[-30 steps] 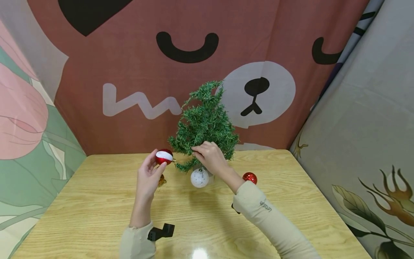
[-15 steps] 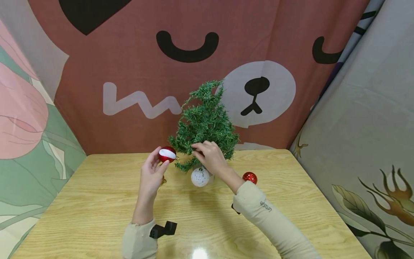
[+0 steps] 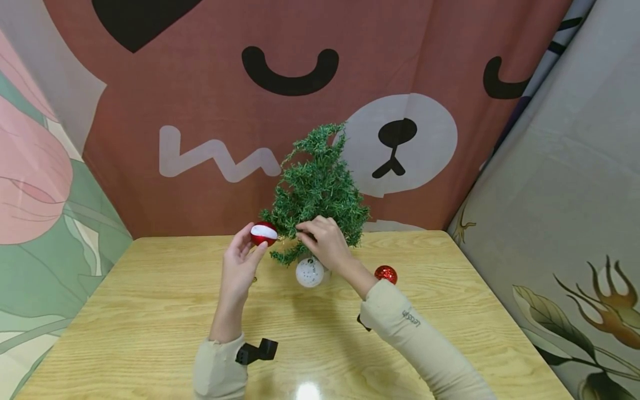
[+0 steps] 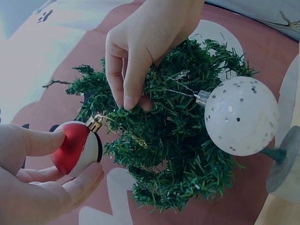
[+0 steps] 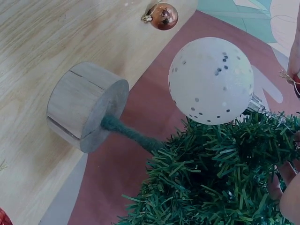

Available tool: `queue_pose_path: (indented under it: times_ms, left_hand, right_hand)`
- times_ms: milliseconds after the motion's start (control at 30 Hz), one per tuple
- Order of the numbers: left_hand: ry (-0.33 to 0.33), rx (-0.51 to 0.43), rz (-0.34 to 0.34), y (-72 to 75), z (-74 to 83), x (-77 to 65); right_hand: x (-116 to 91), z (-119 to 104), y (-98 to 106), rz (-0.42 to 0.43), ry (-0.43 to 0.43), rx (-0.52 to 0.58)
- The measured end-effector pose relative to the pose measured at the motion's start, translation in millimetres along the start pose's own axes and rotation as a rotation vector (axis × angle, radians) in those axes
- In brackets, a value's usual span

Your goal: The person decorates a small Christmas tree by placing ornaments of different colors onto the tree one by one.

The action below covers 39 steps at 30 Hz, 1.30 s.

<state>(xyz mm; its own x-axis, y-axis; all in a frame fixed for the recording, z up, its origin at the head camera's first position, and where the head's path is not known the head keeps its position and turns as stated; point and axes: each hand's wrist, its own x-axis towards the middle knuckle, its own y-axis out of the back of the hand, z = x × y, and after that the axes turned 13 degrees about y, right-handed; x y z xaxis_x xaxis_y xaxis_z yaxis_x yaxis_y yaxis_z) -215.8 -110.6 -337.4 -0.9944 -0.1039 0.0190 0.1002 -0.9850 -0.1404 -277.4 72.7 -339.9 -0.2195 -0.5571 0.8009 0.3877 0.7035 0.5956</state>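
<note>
My left hand [image 3: 240, 268] holds a red and white bauble [image 3: 263, 234] between thumb and fingers, left of a small green Christmas tree [image 3: 322, 191]. In the left wrist view, the bauble's gold cap points at the branches and its gold string loop [image 4: 125, 134] overlaps the needles. With thumb and fingertips, my right hand [image 3: 326, 243] pinches a branch at the tree's front left. Just below this hand, a white bauble with dark specks [image 3: 309, 272] hangs from the tree on a silver thread [image 4: 180, 91].
The tree stands on a round grey wooden base [image 5: 89, 108]. A copper bauble [image 5: 164, 16] lies on the table [image 3: 150, 311], mostly behind my left hand in the head view. Beyond my right wrist sits a glittery red bauble [image 3: 386, 274]. A printed cloth [image 3: 210, 111] hangs behind.
My left hand has moved right and slightly away from me, bringing the red and white bauble close to the branches. The right hand stays at its branch.
</note>
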Motion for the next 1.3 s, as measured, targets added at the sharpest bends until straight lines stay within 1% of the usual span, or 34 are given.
queue_pose_path:
  times_ms: [200,333,567,733,800,867,1033,1200,1300]
  left_hand:
    - [0.001,-0.006,-0.01,-1.3,2.1,-0.5]
    - [0.007,-0.002,-0.013,-1.8,1.1,-0.4]
    - [-0.011,-0.015,-0.021,-3.9,-0.5,-0.3]
    - [-0.023,-0.019,-0.022,-4.9,-0.1,-0.6]
    - [-0.025,-0.018,-0.021,-5.0,0.2,-0.7]
    - [-0.025,-0.018,-0.019,-5.1,0.5,-0.9]
    - [-0.028,-0.03,-0.021,-6.2,1.1,-1.7]
    - [-0.039,-0.037,-0.03,-7.4,1.2,-2.1]
    - [-0.035,-0.038,-0.037,-7.6,1.3,-2.3]
  right_hand:
    - [0.7,-0.3,-0.4,0.039,-0.007,-0.018]
    - [1.0,-0.9,-0.6,0.072,-0.011,-0.003]
    - [1.2,-2.0,1.4,0.13,-0.085,0.135]
    - [4.0,-4.6,3.5,0.175,-0.104,0.238]
    - [5.0,-5.7,4.1,0.168,-0.106,0.274]
    - [5.7,-6.6,4.7,0.143,-0.108,0.3]
    - [5.0,-6.4,4.8,0.053,-0.115,0.322]
    - [5.8,-6.1,4.3,0.0,-0.071,0.365]
    - [6.9,-6.7,3.7,-0.017,-0.068,0.414]
